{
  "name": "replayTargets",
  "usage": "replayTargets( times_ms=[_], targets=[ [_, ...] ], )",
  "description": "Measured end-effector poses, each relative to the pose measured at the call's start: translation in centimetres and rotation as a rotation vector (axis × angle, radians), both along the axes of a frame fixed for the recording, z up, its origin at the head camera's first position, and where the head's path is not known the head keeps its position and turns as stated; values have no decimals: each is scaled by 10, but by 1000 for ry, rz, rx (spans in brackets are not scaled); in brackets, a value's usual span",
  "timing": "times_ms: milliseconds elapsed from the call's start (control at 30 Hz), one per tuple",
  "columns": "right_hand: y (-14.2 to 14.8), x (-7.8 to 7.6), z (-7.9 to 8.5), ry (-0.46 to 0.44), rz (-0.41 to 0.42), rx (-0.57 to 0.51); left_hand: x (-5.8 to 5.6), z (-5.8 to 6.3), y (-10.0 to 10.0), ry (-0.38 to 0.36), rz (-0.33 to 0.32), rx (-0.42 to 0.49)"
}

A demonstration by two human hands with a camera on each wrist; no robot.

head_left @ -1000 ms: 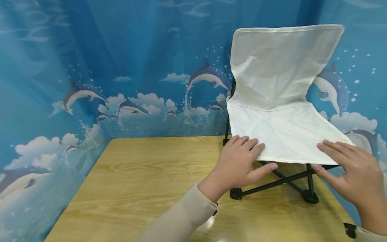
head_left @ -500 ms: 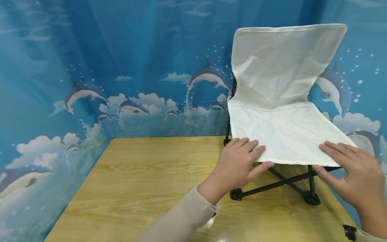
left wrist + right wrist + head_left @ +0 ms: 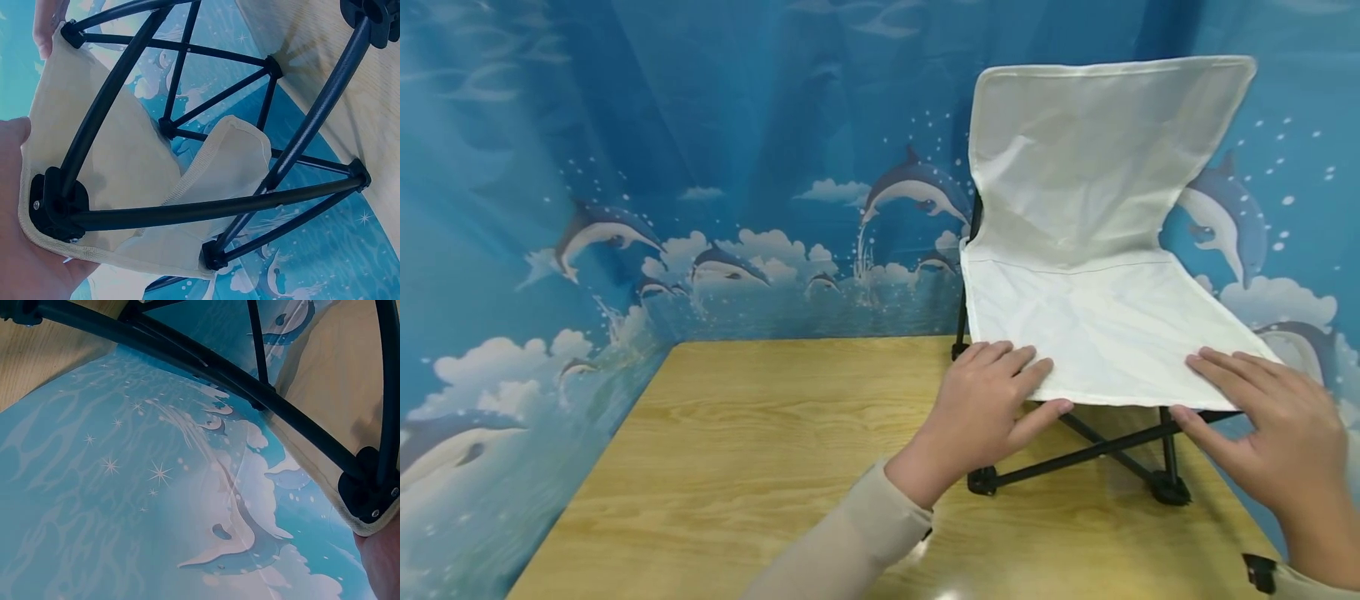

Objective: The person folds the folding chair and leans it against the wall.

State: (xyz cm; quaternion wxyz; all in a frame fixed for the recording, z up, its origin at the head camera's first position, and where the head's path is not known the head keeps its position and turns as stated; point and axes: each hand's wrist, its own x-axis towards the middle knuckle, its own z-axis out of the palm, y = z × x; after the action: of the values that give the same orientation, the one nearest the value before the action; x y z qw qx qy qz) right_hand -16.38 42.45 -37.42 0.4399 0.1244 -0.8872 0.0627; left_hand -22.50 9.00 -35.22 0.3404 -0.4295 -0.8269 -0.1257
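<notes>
L grip (image 3: 981,410) & R grip (image 3: 1273,421) spread, nothing clasped, on chair (image 3: 1097,325) nr bench (image 3: 737,433) R edge; prob. light, soft-seated, best held by stiff frame (image 3: 1090,452).

Looks like a curtained-off booth or little staged corner to me, though I can't tell if it's in a home, a lab or whatever. Blue dolphin-print curtain (image 3: 760,150), folds and all, wraps from 9 o'clock over 12 and round to 3, hanging right at the edges of a wood-grain table (image 3: 737,450) around 7, and there's a chair (image 3: 1090,292) standing on that table at 3.
</notes>
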Motion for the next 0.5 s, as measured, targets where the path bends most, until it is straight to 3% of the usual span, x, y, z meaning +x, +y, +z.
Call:
replayTargets(
  times_ms=[500],
  targets=[
    [-4,1,0,8,-8,-8,0,-2,-2,-5,1,7]
  ],
)
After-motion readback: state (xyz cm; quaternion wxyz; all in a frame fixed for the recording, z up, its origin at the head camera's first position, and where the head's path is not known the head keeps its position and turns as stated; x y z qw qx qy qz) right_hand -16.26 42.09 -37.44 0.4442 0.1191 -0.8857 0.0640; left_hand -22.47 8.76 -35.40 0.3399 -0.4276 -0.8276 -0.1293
